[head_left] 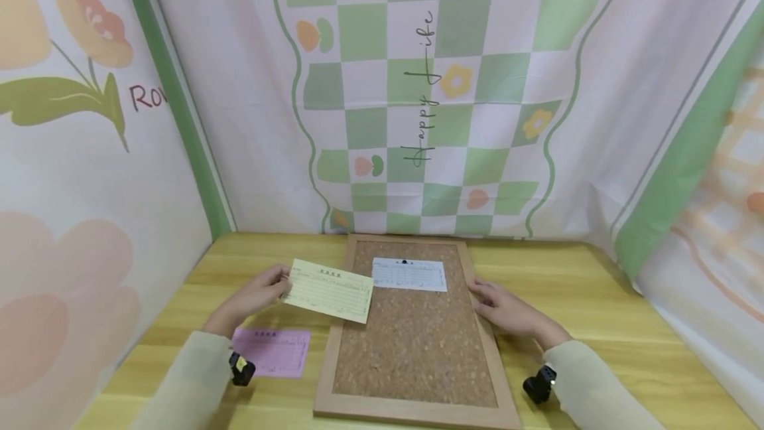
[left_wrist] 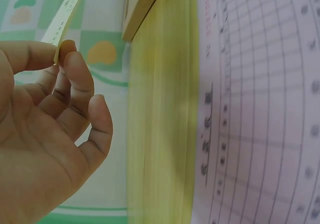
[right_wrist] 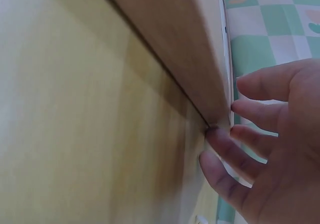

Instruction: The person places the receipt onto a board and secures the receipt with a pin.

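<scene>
Pinching the yellow slip (head_left: 331, 294) by its left edge, your left hand (head_left: 259, 292) has thumb and fingertips closed on the paper, and the left wrist view shows it nearly edge-on beyond them. The slip lies to the right of that hand, the nearer of the two. Its long axis runs sideways, dipping toward its right end, and crosses the left rail of the corkboard (head_left: 412, 357), whose own long axis runs away from you. In the head view the slip's upper right corner meets the left edge of the blue slip (head_left: 410, 279), which lies on the board's far part with a black pin (head_left: 404, 261) at its top. Whether the yellow slip touches the board, you cannot tell. Across the board, your right hand (head_left: 507, 310) grasps nothing; its loosely extended fingers rest against the right rail (head_left: 486, 338). Near your left wrist, the pink slip (head_left: 274, 355) lies on the table (head_left: 555, 264).
</scene>
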The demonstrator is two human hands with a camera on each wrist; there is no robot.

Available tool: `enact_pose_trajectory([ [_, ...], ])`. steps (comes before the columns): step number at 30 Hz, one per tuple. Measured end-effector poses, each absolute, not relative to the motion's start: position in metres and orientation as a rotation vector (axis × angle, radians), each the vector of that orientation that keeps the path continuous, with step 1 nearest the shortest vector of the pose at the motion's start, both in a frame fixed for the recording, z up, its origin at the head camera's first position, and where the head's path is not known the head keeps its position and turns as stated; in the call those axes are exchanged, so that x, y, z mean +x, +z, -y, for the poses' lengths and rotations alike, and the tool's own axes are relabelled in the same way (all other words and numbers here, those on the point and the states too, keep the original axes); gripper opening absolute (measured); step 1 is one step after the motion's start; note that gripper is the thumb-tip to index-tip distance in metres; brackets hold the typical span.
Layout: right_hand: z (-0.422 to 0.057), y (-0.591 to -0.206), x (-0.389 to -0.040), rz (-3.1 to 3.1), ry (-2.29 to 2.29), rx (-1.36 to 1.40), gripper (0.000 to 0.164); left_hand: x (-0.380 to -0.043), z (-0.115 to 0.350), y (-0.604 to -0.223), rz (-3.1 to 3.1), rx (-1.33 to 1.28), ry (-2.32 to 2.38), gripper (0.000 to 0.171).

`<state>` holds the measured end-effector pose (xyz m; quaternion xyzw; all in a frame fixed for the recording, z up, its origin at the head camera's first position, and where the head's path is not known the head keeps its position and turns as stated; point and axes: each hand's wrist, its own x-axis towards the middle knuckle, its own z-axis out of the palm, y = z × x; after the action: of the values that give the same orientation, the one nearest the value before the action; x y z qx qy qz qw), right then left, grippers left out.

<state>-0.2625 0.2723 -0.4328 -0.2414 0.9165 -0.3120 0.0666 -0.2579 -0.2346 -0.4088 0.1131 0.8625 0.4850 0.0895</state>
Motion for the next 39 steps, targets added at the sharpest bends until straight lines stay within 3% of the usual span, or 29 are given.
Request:
enact_pose_trajectory([
  [32,-0.240,-0.413,-0.255,-2.722,-1.016,-0.880,0.035,-0.258,0.170,-0.422,-2.391,0.530,1.595,0.029],
  [39,-0.227,-0.413,-0.254,-2.598,-1.084,-0.808,0.034,-0.257,0.159,-0.423,-2.410,0.560,1.595,0.024],
])
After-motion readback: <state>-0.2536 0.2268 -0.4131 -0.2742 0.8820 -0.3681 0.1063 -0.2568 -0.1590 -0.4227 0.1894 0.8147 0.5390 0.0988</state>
